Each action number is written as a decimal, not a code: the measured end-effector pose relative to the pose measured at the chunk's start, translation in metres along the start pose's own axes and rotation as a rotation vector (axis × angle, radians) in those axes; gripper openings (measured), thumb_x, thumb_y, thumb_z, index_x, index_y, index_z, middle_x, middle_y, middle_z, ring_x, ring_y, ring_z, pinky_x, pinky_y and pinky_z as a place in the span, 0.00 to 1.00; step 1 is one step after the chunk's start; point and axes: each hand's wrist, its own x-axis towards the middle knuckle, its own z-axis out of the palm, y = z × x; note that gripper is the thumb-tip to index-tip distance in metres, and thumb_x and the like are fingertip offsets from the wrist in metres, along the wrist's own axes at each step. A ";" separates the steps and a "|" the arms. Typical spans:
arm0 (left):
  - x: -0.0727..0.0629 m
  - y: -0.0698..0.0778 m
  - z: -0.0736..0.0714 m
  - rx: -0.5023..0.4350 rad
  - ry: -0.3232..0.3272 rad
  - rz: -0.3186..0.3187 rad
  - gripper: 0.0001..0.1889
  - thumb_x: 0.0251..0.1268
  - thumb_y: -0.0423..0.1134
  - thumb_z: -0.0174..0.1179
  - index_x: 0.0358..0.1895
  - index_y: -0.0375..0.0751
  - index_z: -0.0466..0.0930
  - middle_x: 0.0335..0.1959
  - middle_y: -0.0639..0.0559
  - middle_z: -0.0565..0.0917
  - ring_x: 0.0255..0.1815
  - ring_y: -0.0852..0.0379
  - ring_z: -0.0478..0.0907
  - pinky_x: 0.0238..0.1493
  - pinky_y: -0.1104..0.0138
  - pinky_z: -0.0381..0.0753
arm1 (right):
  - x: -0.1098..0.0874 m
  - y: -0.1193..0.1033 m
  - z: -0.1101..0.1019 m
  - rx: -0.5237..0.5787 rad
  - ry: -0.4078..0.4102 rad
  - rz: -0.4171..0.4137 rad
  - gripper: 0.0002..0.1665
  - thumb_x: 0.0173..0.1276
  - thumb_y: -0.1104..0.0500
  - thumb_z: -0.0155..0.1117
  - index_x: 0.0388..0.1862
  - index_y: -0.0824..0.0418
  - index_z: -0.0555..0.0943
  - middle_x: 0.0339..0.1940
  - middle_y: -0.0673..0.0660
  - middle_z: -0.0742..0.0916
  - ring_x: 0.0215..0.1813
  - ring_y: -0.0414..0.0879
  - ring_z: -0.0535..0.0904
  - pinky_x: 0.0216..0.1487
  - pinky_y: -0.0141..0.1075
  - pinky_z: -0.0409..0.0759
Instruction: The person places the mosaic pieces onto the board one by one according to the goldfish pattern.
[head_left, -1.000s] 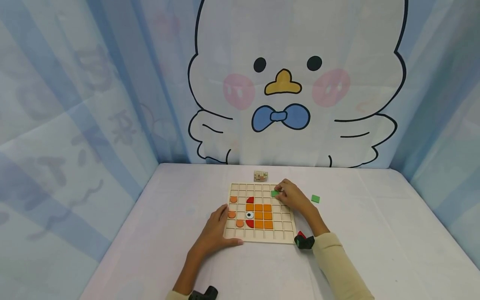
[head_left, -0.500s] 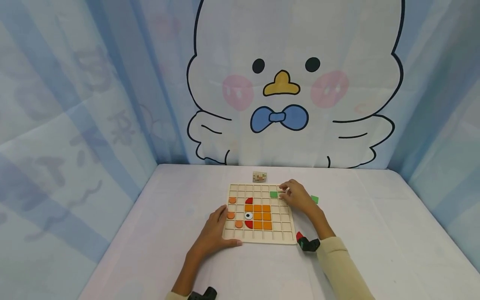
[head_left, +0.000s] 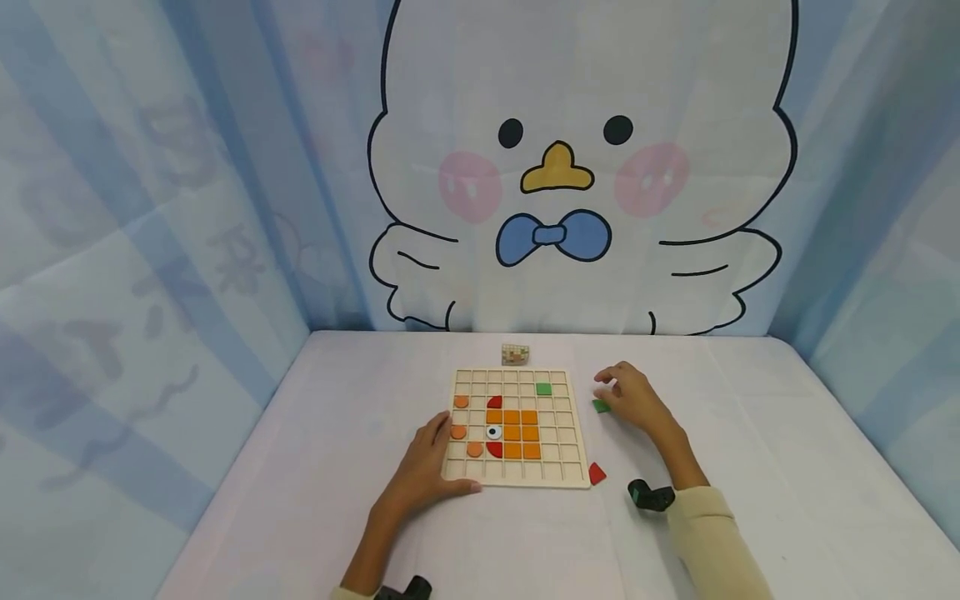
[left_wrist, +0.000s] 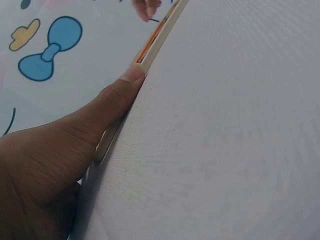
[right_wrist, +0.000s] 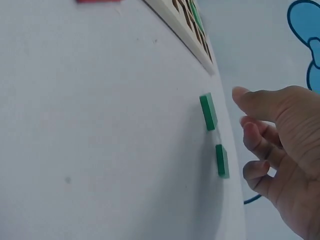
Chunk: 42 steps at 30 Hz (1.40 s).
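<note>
My left hand (head_left: 422,467) rests at the near left corner of a wooden grid board (head_left: 564,471). Its thumb lies straight along the front edge, as the left wrist view also shows, and its fingers touch the left side. To the right of the board, my right hand (head_left: 633,398) hovers with loosely bent fingers and nothing between them. Two green square tiles (right_wrist: 208,112) lie close by its fingertips in the right wrist view; from the head, one green tile (head_left: 602,406) shows and the hand hides the other. Another green tile (head_left: 543,389) sits in a cell near the board's far right.
Orange squares (head_left: 512,433), red curved pieces (head_left: 494,450), a white eye tile (head_left: 493,432) and orange discs (head_left: 475,450) fill cells of the board. A red piece (head_left: 596,473) lies by the near right corner. Behind the board is a small patterned card (head_left: 515,355).
My right hand has let go of the green tile in the board and moved right, off the board, to the loose green tiles. The left hand keeps its place.
</note>
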 end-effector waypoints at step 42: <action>0.001 -0.003 0.000 -0.010 -0.005 0.028 0.66 0.39 0.75 0.68 0.77 0.37 0.50 0.79 0.43 0.51 0.77 0.44 0.54 0.74 0.50 0.61 | -0.017 0.025 -0.003 -0.019 -0.010 0.073 0.15 0.67 0.61 0.65 0.47 0.70 0.80 0.40 0.62 0.79 0.36 0.46 0.72 0.34 0.34 0.71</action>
